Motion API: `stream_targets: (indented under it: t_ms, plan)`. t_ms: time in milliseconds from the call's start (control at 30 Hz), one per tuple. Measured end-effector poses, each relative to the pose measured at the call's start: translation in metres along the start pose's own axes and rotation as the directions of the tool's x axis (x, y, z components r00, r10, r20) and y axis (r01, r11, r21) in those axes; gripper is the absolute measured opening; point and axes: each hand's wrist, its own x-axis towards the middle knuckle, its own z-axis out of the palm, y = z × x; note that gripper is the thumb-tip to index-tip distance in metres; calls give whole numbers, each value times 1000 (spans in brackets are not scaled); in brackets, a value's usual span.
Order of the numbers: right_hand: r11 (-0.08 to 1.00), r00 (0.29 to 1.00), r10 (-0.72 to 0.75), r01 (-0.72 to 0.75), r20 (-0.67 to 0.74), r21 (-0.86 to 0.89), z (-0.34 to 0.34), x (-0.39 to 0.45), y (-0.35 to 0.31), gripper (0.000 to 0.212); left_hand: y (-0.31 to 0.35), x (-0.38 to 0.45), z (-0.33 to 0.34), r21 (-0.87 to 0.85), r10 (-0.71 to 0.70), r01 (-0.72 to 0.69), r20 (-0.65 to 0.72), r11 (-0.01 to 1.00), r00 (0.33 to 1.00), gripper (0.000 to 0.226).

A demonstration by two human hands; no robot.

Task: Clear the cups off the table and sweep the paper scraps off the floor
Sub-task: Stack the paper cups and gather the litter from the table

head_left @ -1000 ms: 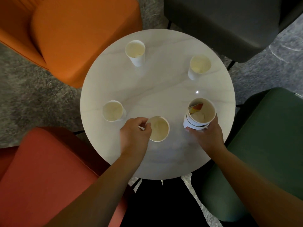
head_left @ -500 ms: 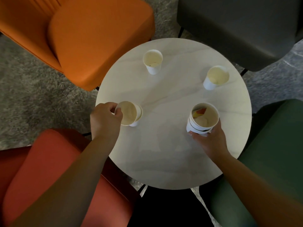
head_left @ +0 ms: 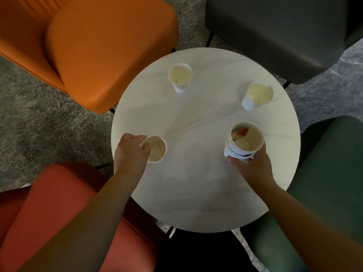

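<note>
A round white table [head_left: 206, 193] carries several white paper cups. My left hand [head_left: 131, 152] pinches the rim of a paper cup [head_left: 157, 150] near the table's left edge. My right hand [head_left: 253, 165] grips the base of a stack of nested cups [head_left: 249, 142] at the right side; red and yellow paper scraps [head_left: 240, 132] lie inside the top cup. One single cup [head_left: 180, 77] stands at the back left and another [head_left: 258, 95] at the back right. No scraps show on the visible floor.
Four chairs ring the table: orange [head_left: 98, 46] at back left, dark grey [head_left: 284, 32] at back right, green [head_left: 324, 183] on the right, red [head_left: 59, 213] at front left. Grey carpet [head_left: 39, 124] shows between them.
My left hand carried its cup from the table's front middle to the left, onto the spot of the cup that stood there; only one cup shows there now. My right hand kept holding the stack.
</note>
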Motion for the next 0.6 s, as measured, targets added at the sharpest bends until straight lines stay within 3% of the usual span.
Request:
stream_targets:
  t_ms: [133,300,400,500,600]
  plan:
    - [998,1000,13,-13,-10,70,-1,-1,-1,56,5,8,0,12,75,-75,25,997,997,20]
    - [996,1000,4,-1,-29,89,-11,2,-5,51,52,28,-19,-216,51,-66,-73,974,996,17]
    - [997,999,-6,9,-33,83,-17,8,-7,53,88,53,-34,-374,25,-92,-180,923,983,15]
    - [995,998,40,-43,45,85,-23,17,-4,57,119,84,-44,-399,31,-143,-273,906,961,18]
    - [995,994,54,-60,92,73,-30,24,-2,63,138,113,-42,-418,4,-108,-243,902,970,17]
